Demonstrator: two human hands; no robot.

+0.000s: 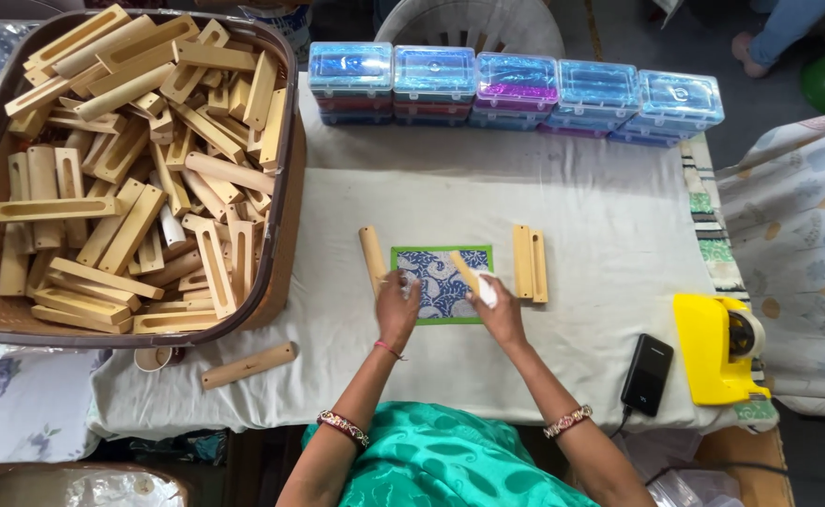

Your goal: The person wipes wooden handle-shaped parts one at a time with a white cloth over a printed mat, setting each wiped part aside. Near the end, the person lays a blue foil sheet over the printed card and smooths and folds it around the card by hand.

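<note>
- Our left hand [397, 302] rests with its fingers curled on the left edge of the blue patterned cloth [442, 282], pinching something small that we cannot make out.
- Our right hand [497, 305] grips a short wooden stick [463, 269] together with a small white piece [486, 292], held tilted over the cloth.
- The cloth, edged in green, lies flat on the white-covered table [581, 207], right in front of us.
- 1 wooden bar [372, 260] lies just left of the cloth; 2 more bars [530, 263] lie side by side to its right.
- A brown tub of wooden pieces [131, 160] sits at far left, with another wooden bar [248, 365] loose in front of it.
- 5 clear blue boxes [516, 84] line the far edge.
- A yellow tape dispenser [718, 347] and a black phone [647, 374] sit at right.
</note>
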